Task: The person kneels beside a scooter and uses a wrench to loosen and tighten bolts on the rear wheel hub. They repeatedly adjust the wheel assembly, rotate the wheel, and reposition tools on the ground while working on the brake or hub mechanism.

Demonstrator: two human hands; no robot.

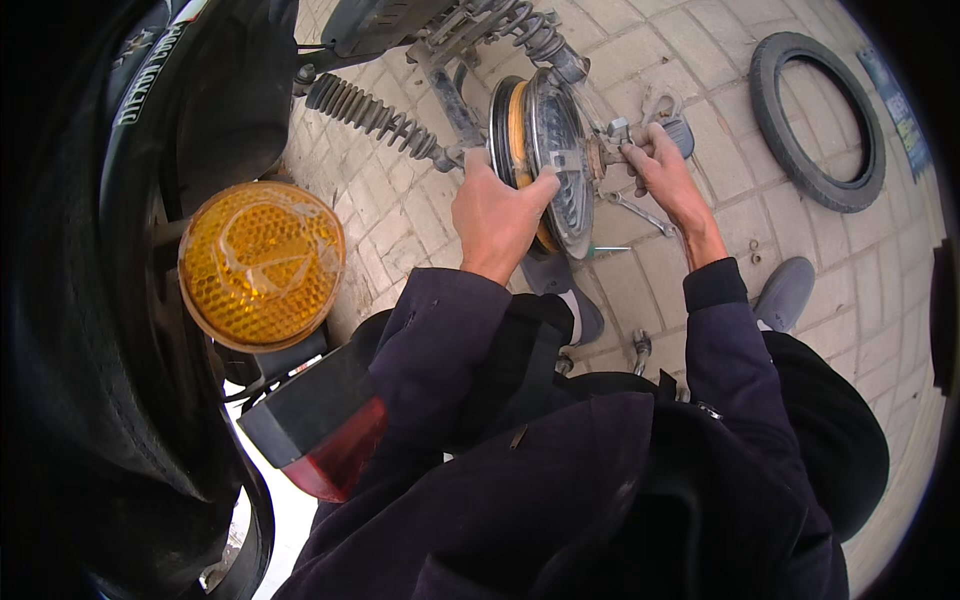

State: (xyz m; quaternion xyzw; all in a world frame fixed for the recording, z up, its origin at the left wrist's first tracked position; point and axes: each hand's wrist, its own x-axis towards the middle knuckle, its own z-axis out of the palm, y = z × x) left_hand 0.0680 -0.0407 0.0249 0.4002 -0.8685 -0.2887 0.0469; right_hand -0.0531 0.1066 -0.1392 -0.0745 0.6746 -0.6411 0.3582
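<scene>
1. Wheel (pixel 558 128), with a yellow-orange band between dark edges and a grey spoked face turned right, stands upright over the paving in the middle of the far half, between the two hands.
2. Left hand (pixel 500 218) straddles the wheel's near edge: its grip is clamped on it, thumb over toward the spoked face, fingers along the left side, their tips partly hidden.
3. Right hand (pixel 664 178) is just right of the wheel, its grip closed with thumb and fingers bent together on a small metal fitting (pixel 618 130) near the hub.
4. Nearer than the right hand, a wrench (pixel 643 214) lies slantwise on the paving (pixel 845 255); a thin metal shaft with a green end (pixel 610 249) lies left of it, close to the wheel's near edge.
5. Farther right, a black tyre (pixel 765 95) lies flat, well apart from both hands.
6. Left of the wheel, a coil-spring shock absorber (pixel 375 112) slants toward it; a second spring (pixel 525 25) stands beyond.
7. On the near left are a round amber reflector (pixel 262 267) and a red lamp (pixel 338 455).
8. Grey shoes (pixel 786 292) show beyond the person's dark-clothed knees.
</scene>
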